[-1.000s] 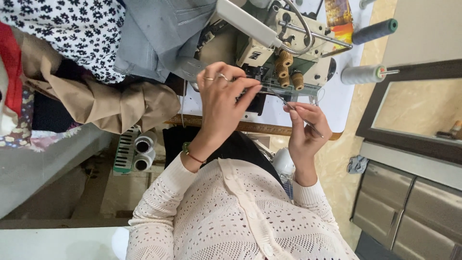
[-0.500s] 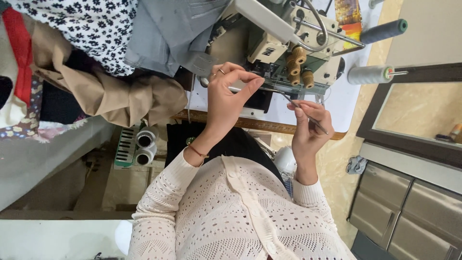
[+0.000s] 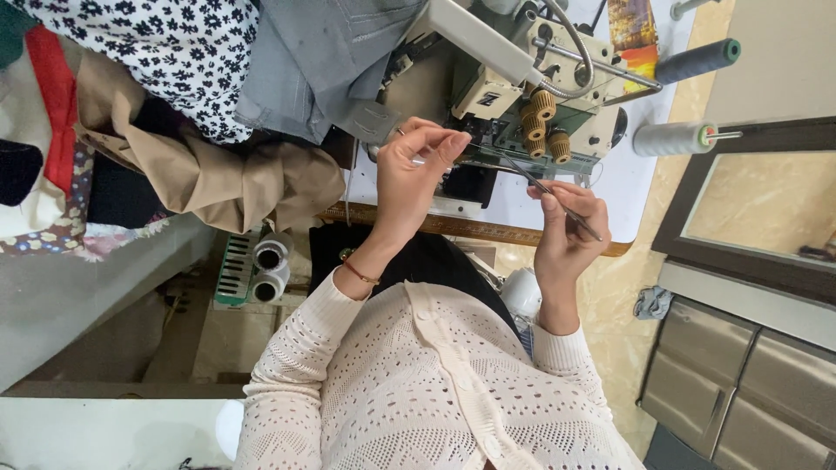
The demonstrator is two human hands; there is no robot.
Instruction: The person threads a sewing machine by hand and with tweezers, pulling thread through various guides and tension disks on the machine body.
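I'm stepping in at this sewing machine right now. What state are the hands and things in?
Left hand: fingers pinched at the front of the sewing machine, by the brass tension knobs; what they pinch is too fine to see.
Right hand: holds thin tweezers, tips pointing toward the machine.
Grey thread cone and dark cone sit at the right.
Fabric is piled to the left.
Whether any threading is finished cannot be told.

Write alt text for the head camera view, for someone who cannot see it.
A person in a cream knitted cardigan works at a sewing machine, the right hand holding thin tweezers toward it, the left hand pinching something too small to tell. Folded cloth is piled to the left; two thread cones stand at right.
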